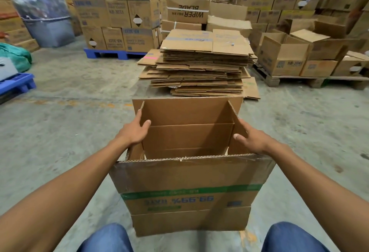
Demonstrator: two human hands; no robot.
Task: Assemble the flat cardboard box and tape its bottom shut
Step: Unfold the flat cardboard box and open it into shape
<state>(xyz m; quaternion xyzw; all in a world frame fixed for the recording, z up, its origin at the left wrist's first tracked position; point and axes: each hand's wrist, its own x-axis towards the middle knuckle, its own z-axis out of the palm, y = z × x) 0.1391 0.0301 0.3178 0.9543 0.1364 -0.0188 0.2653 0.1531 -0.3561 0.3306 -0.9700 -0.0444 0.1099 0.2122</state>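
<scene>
— Warehouse floor first? What fills the head view?

— Grey concrete floor (69, 131) runs across the middle of the frame, with stacked printed cartons (117, 11) on a blue pallet (111, 53) in the upper left and more cartons on a wooden pallet (295, 79) at the right edge. A pile of flattened cardboard sheets (201, 65) sits at upper centre, and a carton marked "WIPER BLADE" (187, 9), printed upside down, stands behind it.

— And the box being worked on?

— The cardboard box (187, 181) stands in the lower centre of the frame, opened into a rectangular tube with its open end up. Its near wall carries a green band and blue print reading upside down. Four flaps stick upward; the near flap's corrugated edge has scraps of clear tape on it.

— The hands?

— The left hand (133, 131) grips the left side flap, fingers on the outside and thumb hooked over onto the inner face. The right hand (251, 139) lies against the right side flap, fingers spread on the cardboard, thumb pointing inward; whether it grasps or only presses, I cannot tell.

— Anything below?

— Knees in blue jeans (105, 239) show at the bottom edge, either side of the box.
</scene>
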